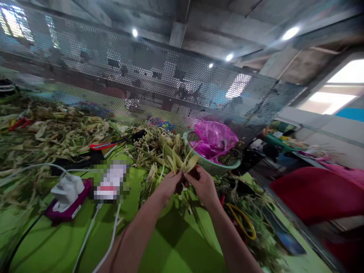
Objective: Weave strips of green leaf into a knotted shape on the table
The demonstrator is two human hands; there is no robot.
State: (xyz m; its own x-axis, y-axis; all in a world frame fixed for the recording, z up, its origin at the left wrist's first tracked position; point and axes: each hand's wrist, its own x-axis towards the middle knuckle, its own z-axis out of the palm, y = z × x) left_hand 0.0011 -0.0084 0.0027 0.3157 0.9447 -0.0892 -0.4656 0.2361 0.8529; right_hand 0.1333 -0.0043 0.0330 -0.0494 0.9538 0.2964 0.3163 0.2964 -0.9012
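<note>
Close together over the middle of the table, my left hand [171, 184] and my right hand [204, 185] both pinch a small bunch of pale yellow-green leaves [191, 163]. The long blades fan upward above my fingertips, and thin stems hang below. My fingers partly hide where the stems are gripped. Just beyond my hands lies a heap of dried stalks and leaves [148, 146]. A pale green basket [224, 168] with a crumpled magenta plastic bag [214, 137] inside stands behind my right hand.
On the left of the green tabletop [127, 242] are a blurred-out phone [112, 182], a purple power strip [68, 210] with a white plug, and cables. More dried plants [57, 132] spread behind. A yellow loop handle [244, 222] lies right; a perforated metal panel [159, 83] borders the back.
</note>
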